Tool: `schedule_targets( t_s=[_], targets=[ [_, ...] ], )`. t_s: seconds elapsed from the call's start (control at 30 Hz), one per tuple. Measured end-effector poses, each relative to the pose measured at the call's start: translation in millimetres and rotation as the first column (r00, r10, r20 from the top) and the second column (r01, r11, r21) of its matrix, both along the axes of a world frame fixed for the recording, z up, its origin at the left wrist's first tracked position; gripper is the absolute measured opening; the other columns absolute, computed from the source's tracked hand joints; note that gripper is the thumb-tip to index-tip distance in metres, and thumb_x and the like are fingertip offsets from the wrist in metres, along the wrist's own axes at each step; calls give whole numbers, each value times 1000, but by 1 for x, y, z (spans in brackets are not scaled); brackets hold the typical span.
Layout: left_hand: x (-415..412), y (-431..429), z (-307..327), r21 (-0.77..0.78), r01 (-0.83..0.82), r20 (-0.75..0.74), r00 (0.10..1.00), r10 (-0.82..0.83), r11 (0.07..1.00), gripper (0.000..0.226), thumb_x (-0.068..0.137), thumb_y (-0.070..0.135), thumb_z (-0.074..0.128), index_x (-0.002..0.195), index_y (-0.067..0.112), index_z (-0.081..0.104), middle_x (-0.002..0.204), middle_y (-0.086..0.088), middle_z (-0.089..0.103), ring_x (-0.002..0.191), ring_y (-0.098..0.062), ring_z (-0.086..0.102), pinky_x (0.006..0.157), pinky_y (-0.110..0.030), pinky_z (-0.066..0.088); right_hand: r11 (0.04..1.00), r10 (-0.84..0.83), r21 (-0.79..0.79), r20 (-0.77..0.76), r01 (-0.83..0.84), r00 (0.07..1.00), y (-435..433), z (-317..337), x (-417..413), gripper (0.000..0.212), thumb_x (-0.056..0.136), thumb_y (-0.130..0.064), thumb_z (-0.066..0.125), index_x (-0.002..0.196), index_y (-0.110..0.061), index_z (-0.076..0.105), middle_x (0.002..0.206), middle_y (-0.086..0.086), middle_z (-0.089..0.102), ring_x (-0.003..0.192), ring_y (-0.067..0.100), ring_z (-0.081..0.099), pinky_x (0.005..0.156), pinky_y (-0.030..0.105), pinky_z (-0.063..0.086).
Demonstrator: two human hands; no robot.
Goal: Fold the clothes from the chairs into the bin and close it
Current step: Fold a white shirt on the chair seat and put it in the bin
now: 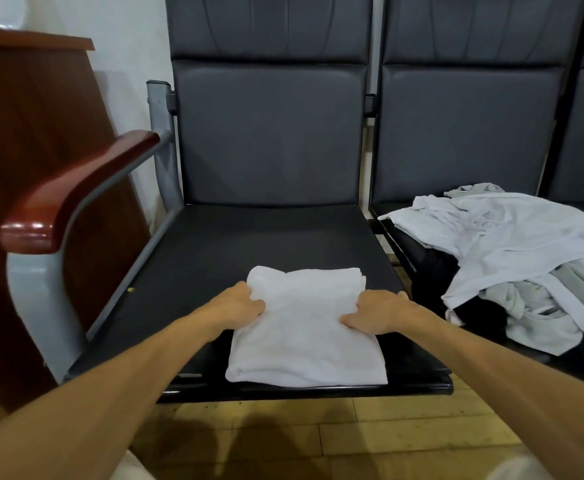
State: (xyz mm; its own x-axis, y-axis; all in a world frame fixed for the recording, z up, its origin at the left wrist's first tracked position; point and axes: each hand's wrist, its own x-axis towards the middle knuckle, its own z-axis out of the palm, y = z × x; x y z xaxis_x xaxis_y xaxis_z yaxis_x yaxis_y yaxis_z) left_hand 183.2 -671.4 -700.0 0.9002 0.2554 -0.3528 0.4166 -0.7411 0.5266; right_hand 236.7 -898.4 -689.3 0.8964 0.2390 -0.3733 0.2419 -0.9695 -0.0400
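**On the front part of the seat, both hands take the folded white garment**

At the two side edges of the folded white garment (304, 341), the left hand (240, 304) and the right hand (375, 315) each grasp the cloth. The thumbs lie on top. The fingers seem to curl at the edges, but the underside is hidden, so I cannot tell how deep they go.

The garment lies flat on the left chair seat (214, 254), close to the front edge, and its near hem almost reaches that edge. On the seat of the next chair to the right is a pile of unfolded clothes (525, 254), with white, grey and dark pieces; part of it hangs over the front edge. To the left are a wooden armrest (76, 188) and a brown cabinet (24, 168). The bin is not in view.

I think the next move is to lift the garment. The hands hold only the far half, so the near half may sag and the folds may open. If the cloth is dragged forward, it may slip over the front edge to the floor (318, 434). The overhanging pile could also slide down if it is knocked.

I can read no brand, label or writing anywhere.
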Motion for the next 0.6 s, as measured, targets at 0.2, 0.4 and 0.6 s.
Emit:
schedule_targets(
  t_s=[0.2,0.4,0.6],
  targets=[
    [-4,-10,14,-538,-355,-33,915,402,764,37,92,15,51,126,3,42,103,-11,54,90,-25,57,75,-35,52,757,-161,598,-220,263,962,14,10,-8,18,96,-27,42,79,-19,43,89,-1,48,78,14,48,60,24,37],
    [-26,-3,50,-803,-442,-213,840,500,400,23,84,9,62,105,3,58,107,-17,65,91,-33,62,80,-43,51,477,-265,798,-269,368,926,30,41,-25,16,95,-17,52,95,-4,60,102,14,62,87,27,60,74,33,48],
    [-74,28,106,-866,-266,47,798,601,422,32,97,27,56,126,14,51,114,-13,63,98,-30,62,82,-43,52,341,-199,866,-315,367,928,68,100,-65,21,91,-24,63,107,-11,60,105,9,63,93,25,61,88,40,51]
  ],
)
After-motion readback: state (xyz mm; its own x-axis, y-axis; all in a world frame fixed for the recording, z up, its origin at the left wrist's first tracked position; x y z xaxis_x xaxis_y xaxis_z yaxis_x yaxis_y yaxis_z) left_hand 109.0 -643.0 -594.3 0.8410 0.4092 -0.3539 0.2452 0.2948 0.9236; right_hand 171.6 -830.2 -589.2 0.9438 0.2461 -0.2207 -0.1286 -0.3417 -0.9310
